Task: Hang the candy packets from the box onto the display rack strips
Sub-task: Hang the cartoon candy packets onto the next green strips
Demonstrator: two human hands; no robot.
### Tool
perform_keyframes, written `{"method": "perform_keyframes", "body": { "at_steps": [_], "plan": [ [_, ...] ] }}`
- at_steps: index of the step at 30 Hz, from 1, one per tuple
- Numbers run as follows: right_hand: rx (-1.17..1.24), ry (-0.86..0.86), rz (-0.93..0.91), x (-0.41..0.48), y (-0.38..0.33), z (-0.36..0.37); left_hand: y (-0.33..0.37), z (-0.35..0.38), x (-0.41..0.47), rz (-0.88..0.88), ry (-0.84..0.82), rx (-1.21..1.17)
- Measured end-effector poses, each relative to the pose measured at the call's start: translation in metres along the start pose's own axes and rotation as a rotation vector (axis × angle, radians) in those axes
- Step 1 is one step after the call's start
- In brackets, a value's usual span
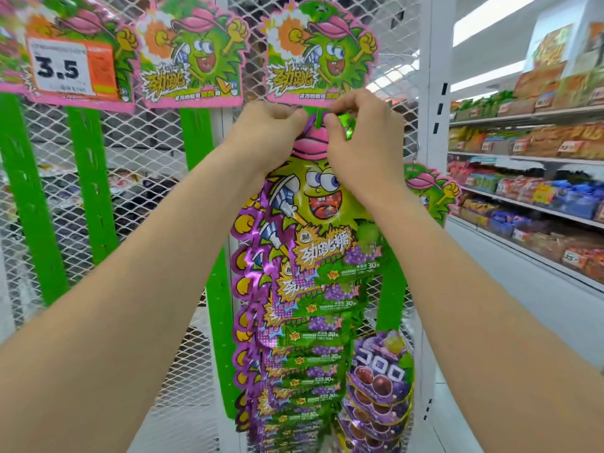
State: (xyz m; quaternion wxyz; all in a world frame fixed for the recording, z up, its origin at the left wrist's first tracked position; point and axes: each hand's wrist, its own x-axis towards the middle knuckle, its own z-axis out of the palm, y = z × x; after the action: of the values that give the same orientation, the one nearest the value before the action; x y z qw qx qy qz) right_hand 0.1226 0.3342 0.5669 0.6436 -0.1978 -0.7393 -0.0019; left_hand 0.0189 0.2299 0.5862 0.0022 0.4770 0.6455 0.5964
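Packets (310,322) below; left strips (93,191) seemingly free

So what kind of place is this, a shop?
Most likely a shop or supermarket. A price tag reading 3.5 hangs on the rack, the shelves on the right are full of priced snacks, and candy packets hang on green display strips.

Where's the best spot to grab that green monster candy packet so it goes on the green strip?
Pinch the candy packet by its pink cap top, one pinch each side of the green strip, coming from the front. It is flat and thin and hangs from its top middle, so holding there should keep it straight. The left hand and right hand hold it just so.
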Motion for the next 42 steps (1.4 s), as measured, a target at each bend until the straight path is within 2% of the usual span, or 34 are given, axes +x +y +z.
{"method": "perform_keyframes", "body": {
  "at_steps": [3,6,8,11,13,15,16,18,20,22,25,28,31,35,38,42],
  "plan": [
    [-0.022,-0.050,-0.065,-0.015,0.007,0.002,-0.020,0.004,-0.004,0.186,0.124,0.158],
    [-0.102,0.020,-0.112,-0.047,0.007,-0.003,-0.049,0.010,-0.024,0.362,0.274,0.444],
    [-0.061,0.043,-0.160,-0.085,0.002,-0.011,-0.070,0.013,-0.054,0.443,0.343,0.609],
    [0.133,-0.160,-0.113,-0.174,-0.008,-0.023,-0.112,0.016,-0.112,0.585,0.360,0.668],
    [0.148,-0.446,0.025,-0.245,-0.009,-0.029,-0.154,0.023,-0.155,0.649,0.288,0.627],
    [0.064,-0.822,0.147,-0.313,-0.002,-0.031,-0.207,0.031,-0.200,0.621,0.097,0.576],
    [0.031,-1.005,0.195,-0.343,0.003,-0.031,-0.228,0.033,-0.222,0.563,-0.061,0.567],
    [-0.002,-1.319,0.280,-0.396,0.017,-0.030,-0.271,0.036,-0.265,0.290,-0.482,0.622],
    [-0.017,-1.556,0.312,-0.441,0.028,-0.030,-0.311,0.039,-0.307,0.012,-0.881,0.697],
    [-0.087,-1.738,0.358,-0.483,0.037,-0.028,-0.356,0.040,-0.349,-0.191,-1.083,0.728],
    [-0.185,-1.912,0.378,-0.537,0.044,-0.024,-0.416,0.044,-0.403,-0.394,-1.237,0.849],
    [-0.270,-1.957,0.412,-0.574,0.047,-0.019,-0.447,0.047,-0.436,-0.481,-1.335,0.916],
    [-0.348,-1.897,0.544,-0.611,0.051,-0.008,-0.473,0.046,-0.453,-0.406,-1.332,0.959],
    [-0.380,-1.868,0.853,-0.653,0.049,0.000,-0.496,0.049,-0.468,-0.522,-1.397,0.731],
    [-0.342,-1.854,0.924,-0.664,0.044,0.012,-0.507,0.051,-0.473,-0.551,-1.469,0.677],
    [-0.331,-1.752,0.981,-0.661,0.042,0.032,-0.523,0.032,-0.483,-0.473,-1.559,0.893]
  ]
}}
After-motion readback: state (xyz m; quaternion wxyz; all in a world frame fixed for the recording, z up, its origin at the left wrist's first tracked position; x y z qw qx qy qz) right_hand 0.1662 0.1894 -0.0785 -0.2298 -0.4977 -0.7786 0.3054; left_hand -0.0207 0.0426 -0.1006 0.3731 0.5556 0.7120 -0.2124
